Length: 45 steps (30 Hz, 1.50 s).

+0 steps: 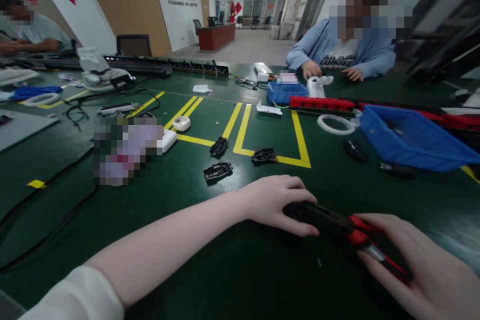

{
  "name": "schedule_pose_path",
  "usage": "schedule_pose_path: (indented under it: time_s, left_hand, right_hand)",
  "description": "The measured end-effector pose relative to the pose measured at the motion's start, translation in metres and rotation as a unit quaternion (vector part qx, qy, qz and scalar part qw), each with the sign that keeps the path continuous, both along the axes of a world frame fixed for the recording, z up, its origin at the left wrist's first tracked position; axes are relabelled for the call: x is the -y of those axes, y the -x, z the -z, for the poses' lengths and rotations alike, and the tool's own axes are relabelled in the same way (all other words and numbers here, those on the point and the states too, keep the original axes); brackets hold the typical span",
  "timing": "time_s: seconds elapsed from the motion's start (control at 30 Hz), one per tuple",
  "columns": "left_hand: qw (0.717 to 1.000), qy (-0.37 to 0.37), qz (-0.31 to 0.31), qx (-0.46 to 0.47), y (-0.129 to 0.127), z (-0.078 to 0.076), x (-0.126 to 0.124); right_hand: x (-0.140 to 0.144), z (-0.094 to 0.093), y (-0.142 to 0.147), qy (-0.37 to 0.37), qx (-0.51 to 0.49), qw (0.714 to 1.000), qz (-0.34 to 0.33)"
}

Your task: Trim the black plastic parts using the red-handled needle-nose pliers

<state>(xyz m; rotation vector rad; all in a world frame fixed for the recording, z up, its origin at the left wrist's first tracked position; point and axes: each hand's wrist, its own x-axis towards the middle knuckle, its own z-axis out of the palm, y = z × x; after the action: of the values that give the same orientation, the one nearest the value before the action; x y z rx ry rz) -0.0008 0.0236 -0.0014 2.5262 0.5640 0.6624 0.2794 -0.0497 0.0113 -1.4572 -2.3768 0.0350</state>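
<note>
My right hand (423,270) is wrapped round the red-and-black handles of a pair of pliers (360,237). The dark head of the pliers points left and meets a black plastic part (296,210), which my left hand (281,205) grips between thumb and fingers. Where the jaws touch the part is too dark to make out. Beyond my left hand, several similar black parts lie on the green table: one black part (218,172) at the front, another (219,146) behind it, and a third (264,155) by the yellow tape.
A blue bin (416,140) stands at the right, with a black piece (355,150) and a white tape ring (335,124) beside it. Red rails (322,103) run behind. Black cables (48,175) cross the left side. A co-worker (341,55) sits opposite.
</note>
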Motion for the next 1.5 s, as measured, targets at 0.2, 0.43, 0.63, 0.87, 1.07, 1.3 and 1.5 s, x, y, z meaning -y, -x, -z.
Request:
schedule_pose_path:
  time_s: [0.2,0.43,0.63,0.87,1.07,1.3,1.5]
  left_hand:
    - [1.000,0.006,0.000,-0.015,-0.003,-0.002,0.000]
    - [0.999,0.041,-0.003,-0.024,-0.005,-0.006,-0.002]
    - [0.998,0.050,-0.001,-0.029,-0.006,-0.006,-0.003]
    - [0.999,-0.012,0.030,-0.023,-0.006,-0.005,0.000]
    - [0.999,-0.026,0.025,-0.028,-0.006,-0.003,0.001]
    - [0.999,-0.038,0.029,-0.027,-0.006,-0.003,0.001]
    - [0.999,-0.035,0.030,-0.029,-0.006,-0.003,0.002]
  right_hand:
    - [0.000,0.003,-0.001,0.016,-0.005,1.000,-0.016]
    - [-0.002,0.008,-0.002,-0.059,-0.009,0.997,-0.039]
    - [0.002,0.004,0.003,-0.031,-0.014,0.998,-0.044]
    - [0.000,0.012,0.002,-0.074,0.005,0.994,-0.077]
    - [0.000,0.009,0.000,-0.080,0.009,0.991,-0.110]
    - [0.004,0.007,0.004,-0.054,-0.004,0.992,-0.112]
    - [0.006,0.007,0.005,-0.030,-0.016,0.995,-0.094]
